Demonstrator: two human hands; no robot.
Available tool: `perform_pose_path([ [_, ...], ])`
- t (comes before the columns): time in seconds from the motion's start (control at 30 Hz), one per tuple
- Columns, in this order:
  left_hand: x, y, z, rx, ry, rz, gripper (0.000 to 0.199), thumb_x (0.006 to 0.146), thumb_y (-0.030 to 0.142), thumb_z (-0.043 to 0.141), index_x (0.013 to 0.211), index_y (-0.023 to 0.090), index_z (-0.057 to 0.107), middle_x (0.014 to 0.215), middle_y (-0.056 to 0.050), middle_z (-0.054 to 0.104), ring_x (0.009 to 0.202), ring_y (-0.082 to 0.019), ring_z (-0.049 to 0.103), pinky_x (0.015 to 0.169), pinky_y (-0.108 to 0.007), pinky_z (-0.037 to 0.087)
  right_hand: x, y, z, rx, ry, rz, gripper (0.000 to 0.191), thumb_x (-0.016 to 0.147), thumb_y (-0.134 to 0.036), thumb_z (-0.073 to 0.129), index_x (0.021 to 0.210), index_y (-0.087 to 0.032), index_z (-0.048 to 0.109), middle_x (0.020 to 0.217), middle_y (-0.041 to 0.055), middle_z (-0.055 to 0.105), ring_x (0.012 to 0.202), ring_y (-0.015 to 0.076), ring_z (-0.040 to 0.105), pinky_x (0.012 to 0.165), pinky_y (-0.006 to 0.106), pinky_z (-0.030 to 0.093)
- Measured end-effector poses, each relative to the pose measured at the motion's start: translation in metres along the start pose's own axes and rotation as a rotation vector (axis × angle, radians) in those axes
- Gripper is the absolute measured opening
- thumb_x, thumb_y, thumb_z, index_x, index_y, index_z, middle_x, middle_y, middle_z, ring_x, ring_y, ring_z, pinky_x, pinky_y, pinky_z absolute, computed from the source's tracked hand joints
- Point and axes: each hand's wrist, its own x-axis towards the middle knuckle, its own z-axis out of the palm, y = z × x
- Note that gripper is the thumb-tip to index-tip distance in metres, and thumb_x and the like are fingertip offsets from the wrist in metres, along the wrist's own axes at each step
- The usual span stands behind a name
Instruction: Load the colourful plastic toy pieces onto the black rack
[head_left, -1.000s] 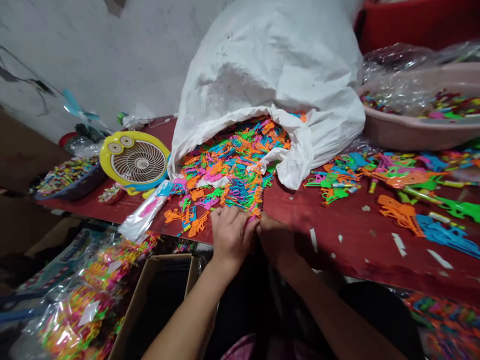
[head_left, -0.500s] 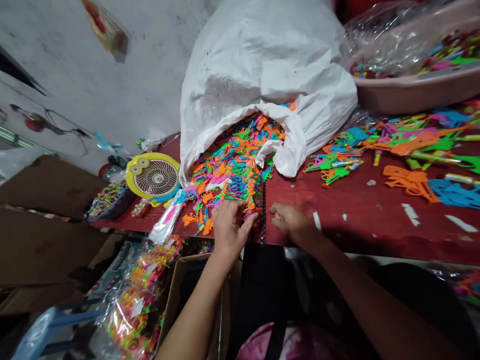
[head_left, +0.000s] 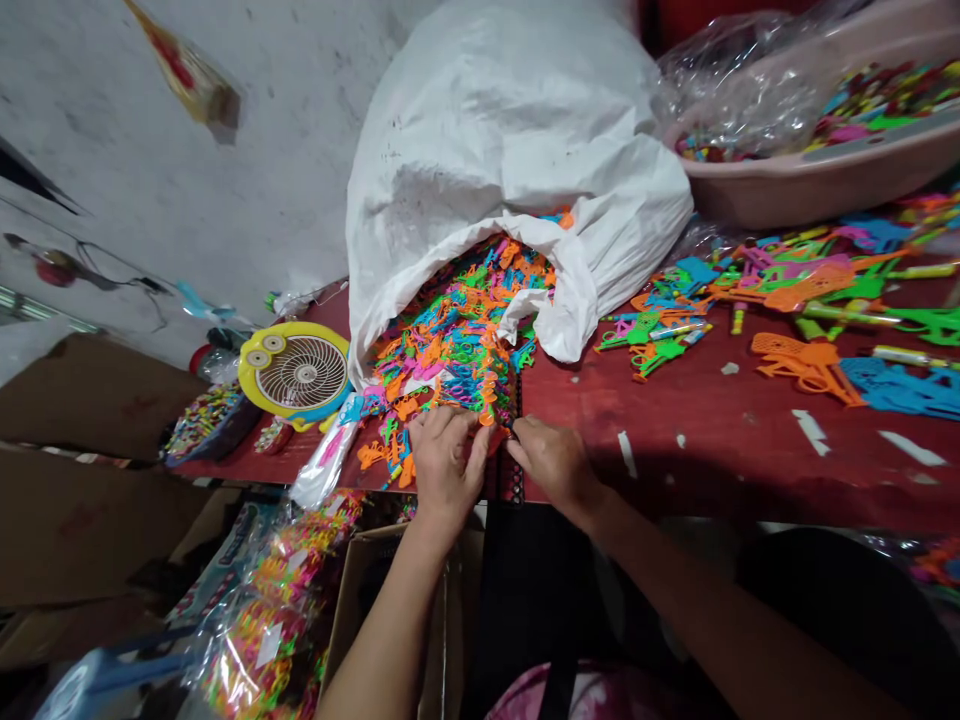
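Small brightly coloured plastic toy pieces (head_left: pixel 450 345) spill from the mouth of a big white sack (head_left: pixel 517 120) onto the red table. Some stand in a tight row (head_left: pixel 480 385) close to the front edge. At the near end of that row is my left hand (head_left: pixel 446 465), fingers bent and thumb turned inward; what lies in its grasp is hidden. My right hand (head_left: pixel 559 465) is closed just to the right, thumb and index finger pinched beside a black perforated strip (head_left: pixel 517 470). Whatever is in that pinch is too small to make out.
A yellow fan (head_left: pixel 300 370) and a basket of small pieces (head_left: pixel 206 425) stand left. Larger toy guns (head_left: pixel 810 365) lie right, below a pink tub (head_left: pixel 810 185). Under the table edge are filled plastic bags (head_left: pixel 251 640) and an open cardboard box (head_left: pixel 375 560).
My right hand has moved left, toward my left hand and the row of pieces. My left hand stays at the row. The whole view has shifted slightly.
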Motion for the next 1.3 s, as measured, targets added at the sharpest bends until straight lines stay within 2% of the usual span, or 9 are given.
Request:
perform_pose_path([
  [0.27,-0.006,-0.003,0.006,-0.056,0.057,0.008,0.005,0.090,0.022,0.063,0.093,0.019,0.064,0.087,-0.003,0.067,0.083,-0.016,0.059,0.083,-0.034,0.039,0.001,0.002,0.015,-0.021,0.081,-0.071,0.017,0.095,-0.023,0.051,0.088,-0.018,0.066,0.083,0.0057,0.068,0.072,0.0162,0.061,0.059,0.029,0.029],
  [0.57,-0.003,-0.003,0.009,-0.056,0.034,-0.011,0.005,0.090,0.024,0.063,0.089,0.019,0.065,0.084,-0.002,0.067,0.081,-0.017,0.059,0.079,-0.033,0.039,0.000,-0.006,0.000,-0.048,-0.072,0.000,0.018,0.097,-0.024,0.046,0.102,-0.018,0.063,0.098,0.0080,0.069,0.086,0.0191,0.065,0.064,0.028,0.038],
  [0.7,-0.017,-0.001,0.000,-0.053,0.107,-0.022,0.015,0.090,0.028,0.064,0.102,0.020,0.066,0.094,-0.004,0.068,0.090,-0.019,0.061,0.085,-0.035,0.042,-0.002,0.001,-0.010,0.014,-0.136,0.035,0.017,0.091,-0.024,0.056,0.106,-0.016,0.061,0.104,0.0086,0.068,0.092,0.0216,0.066,0.070,0.029,0.042],
  [0.77,-0.034,-0.005,-0.003,-0.062,0.201,-0.080,0.018,0.090,0.028,0.063,0.106,0.021,0.065,0.098,-0.005,0.067,0.096,-0.020,0.061,0.089,-0.036,0.043,-0.006,0.013,-0.014,0.067,-0.107,0.055,0.020,0.089,-0.020,0.057,0.108,-0.014,0.061,0.108,0.0102,0.067,0.098,0.0223,0.065,0.077,0.029,0.043],
  [0.87,-0.068,-0.018,0.004,-0.142,0.265,-0.326,0.013,0.093,0.030,0.057,0.096,0.020,0.064,0.092,-0.004,0.065,0.089,-0.018,0.061,0.082,-0.032,0.047,-0.015,0.035,-0.017,0.118,-0.012,0.086,0.024,0.090,-0.014,0.050,0.111,-0.012,0.061,0.111,0.0122,0.067,0.102,0.0215,0.063,0.084,0.029,0.043],
  [0.97,-0.096,-0.035,0.024,-0.249,0.170,-0.528,0.020,0.092,0.036,0.056,0.095,0.019,0.065,0.089,-0.005,0.067,0.084,-0.018,0.063,0.078,-0.031,0.050,-0.026,0.047,-0.018,0.117,0.048,0.076,0.023,0.090,-0.014,0.047,0.106,-0.013,0.064,0.105,0.0106,0.067,0.096,0.0202,0.063,0.082,0.029,0.042],
  [1.07,-0.106,-0.045,0.043,-0.231,0.023,-0.465,0.023,0.090,0.037,0.059,0.101,0.020,0.069,0.101,-0.007,0.070,0.098,-0.022,0.063,0.089,-0.039,0.049,-0.033,0.043,-0.017,0.070,0.096,0.058,0.022,0.091,-0.017,0.046,0.101,-0.015,0.066,0.099,0.0085,0.066,0.091,0.0193,0.062,0.077,0.028,0.040],
  [1.13,-0.105,-0.044,0.050,-0.181,-0.008,-0.415,0.023,0.089,0.035,0.060,0.102,0.020,0.072,0.106,-0.009,0.070,0.103,-0.023,0.062,0.093,-0.042,0.048,-0.036,0.036,-0.017,0.040,0.123,0.060,0.022,0.093,-0.020,0.047,0.102,-0.016,0.067,0.098,0.0074,0.065,0.090,0.0190,0.061,0.075,0.028,0.039],
  [1.3,-0.098,-0.013,0.051,-0.082,0.000,-0.363,0.018,0.090,0.027,0.059,0.100,0.019,0.072,0.103,-0.009,0.070,0.098,-0.023,0.062,0.086,-0.042,0.047,-0.032,0.022,-0.016,0.065,0.154,0.048,0.023,0.094,-0.027,0.050,0.108,-0.019,0.066,0.101,0.0061,0.065,0.086,0.0171,0.060,0.068,0.027,0.036],
])
